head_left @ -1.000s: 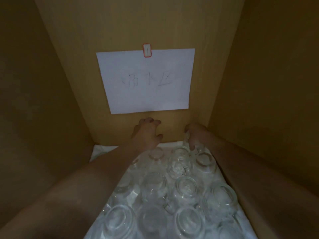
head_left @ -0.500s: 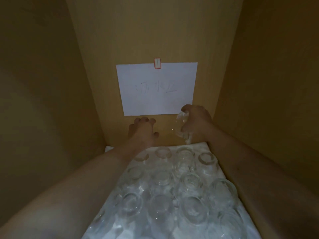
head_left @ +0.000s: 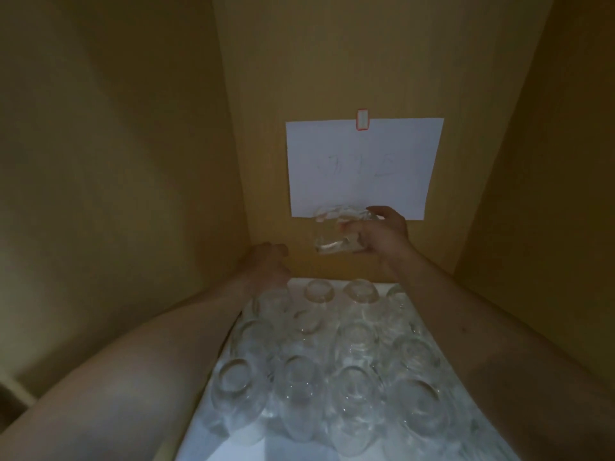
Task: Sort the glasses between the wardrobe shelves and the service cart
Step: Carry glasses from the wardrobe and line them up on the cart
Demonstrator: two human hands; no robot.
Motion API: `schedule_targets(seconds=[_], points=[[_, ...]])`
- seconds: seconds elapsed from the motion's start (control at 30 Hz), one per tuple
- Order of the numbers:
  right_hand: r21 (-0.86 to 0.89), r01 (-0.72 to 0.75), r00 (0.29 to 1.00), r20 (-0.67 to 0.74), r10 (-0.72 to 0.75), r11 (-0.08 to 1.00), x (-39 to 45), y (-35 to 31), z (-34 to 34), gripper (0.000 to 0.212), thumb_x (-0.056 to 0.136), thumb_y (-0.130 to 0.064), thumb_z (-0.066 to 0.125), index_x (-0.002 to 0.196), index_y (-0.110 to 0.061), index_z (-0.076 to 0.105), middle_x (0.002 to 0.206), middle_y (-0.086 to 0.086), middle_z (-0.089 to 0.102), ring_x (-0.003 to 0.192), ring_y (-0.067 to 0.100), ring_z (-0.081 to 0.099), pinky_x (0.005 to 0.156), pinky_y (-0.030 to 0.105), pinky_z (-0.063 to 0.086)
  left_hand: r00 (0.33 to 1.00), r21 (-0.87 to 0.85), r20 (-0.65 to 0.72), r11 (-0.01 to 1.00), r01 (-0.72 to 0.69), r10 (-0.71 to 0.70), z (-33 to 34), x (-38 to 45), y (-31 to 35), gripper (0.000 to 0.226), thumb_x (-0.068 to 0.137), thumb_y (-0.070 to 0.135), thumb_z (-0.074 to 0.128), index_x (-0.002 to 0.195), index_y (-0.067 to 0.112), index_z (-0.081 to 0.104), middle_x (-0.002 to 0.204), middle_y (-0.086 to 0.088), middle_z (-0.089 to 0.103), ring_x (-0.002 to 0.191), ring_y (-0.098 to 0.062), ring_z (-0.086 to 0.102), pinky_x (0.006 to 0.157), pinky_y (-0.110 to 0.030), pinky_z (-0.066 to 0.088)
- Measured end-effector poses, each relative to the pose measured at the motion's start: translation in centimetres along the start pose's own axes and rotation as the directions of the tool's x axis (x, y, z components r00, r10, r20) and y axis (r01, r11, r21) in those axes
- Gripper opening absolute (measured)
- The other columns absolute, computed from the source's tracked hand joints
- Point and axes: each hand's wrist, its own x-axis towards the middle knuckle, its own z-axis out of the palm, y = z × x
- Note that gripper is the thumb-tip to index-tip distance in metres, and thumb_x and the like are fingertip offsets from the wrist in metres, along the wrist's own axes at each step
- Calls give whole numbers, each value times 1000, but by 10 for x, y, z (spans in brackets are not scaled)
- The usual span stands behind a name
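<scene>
Pinching a glass (head_left: 336,231) aloft, right hand (head_left: 382,236) fingers (head_left: 357,234) curl round it.

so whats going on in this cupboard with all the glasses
A person is reaching into a wooden wardrobe compartment where rows of clear glasses stand upside down on a white liner. The right hand holds one glass lifted above the back row, in front of a paper sign taped to the back wall. The left hand is at the back left corner with fingers curled; whether it holds a glass cannot be told. The writing on the sign is too faint to read.
</scene>
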Motion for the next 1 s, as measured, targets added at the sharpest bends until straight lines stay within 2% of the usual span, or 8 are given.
schedule_targets(seconds=[0.1,0.23,0.37,0.5,0.63,0.73,0.83,1.0], points=[[144,-54,990,140,34,988,3,3,5,74,64,-14,94,128,-11,58,117,17,70,98,35,74,75,54,63,996,-36,84,999,12,-9,1,3,-10,62,89,17,67,148,19,49,151,-11,45,134,-28,48,100,-26,46],[305,-190,940,331,83,933,10,6,8,31,75,-10,84,105,-5,74,94,11,78,91,32,76,83,55,61,971,-32,236,999,43,-35,11,6,-15,72,80,25,80,146,23,50,145,-6,50,124,-24,55,86,-24,51],[453,-335,904,402,147,826,14,10,12,34,77,-1,80,110,0,71,115,20,72,104,38,72,83,54,60,946,50,309,995,82,-94,27,8,-12,86,76,36,83,151,26,42,149,-4,42,128,-23,51,71,-21,48],[466,-374,877,458,144,802,14,17,20,31,79,-1,74,110,-1,69,116,16,71,104,35,71,89,53,58,936,138,338,989,57,-101,36,11,-10,94,70,18,85,152,28,39,134,-7,40,119,-28,55,54,-24,47],[514,-416,861,489,142,750,12,24,23,42,71,-2,76,112,-2,67,120,17,70,117,36,66,99,55,52,938,158,333,986,43,-94,42,7,-18,103,61,9,90,148,32,39,130,-7,40,119,-33,52,82,-42,58],[551,-431,861,489,142,715,9,27,23,51,72,-4,79,120,-3,65,128,17,68,121,36,64,100,54,52,959,35,278,998,45,-53,48,6,-24,98,56,11,94,141,28,48,121,-3,45,108,-25,54,70,-31,53],[589,-447,865,478,156,673,8,28,25,55,70,-8,83,122,-3,66,127,19,68,114,37,68,90,52,58,976,-39,215,999,33,-24,48,5,-27,94,46,10,97,131,24,58,121,-6,52,97,-18,53,60,-22,45],[612,-447,868,474,150,652,7,29,27,52,74,-16,86,121,-7,67,125,17,70,108,35,71,91,51,57,994,-93,93,994,60,-51,41,-3,-33,96,42,12,98,129,24,59,124,-6,51,108,-24,54,80,-31,54]])
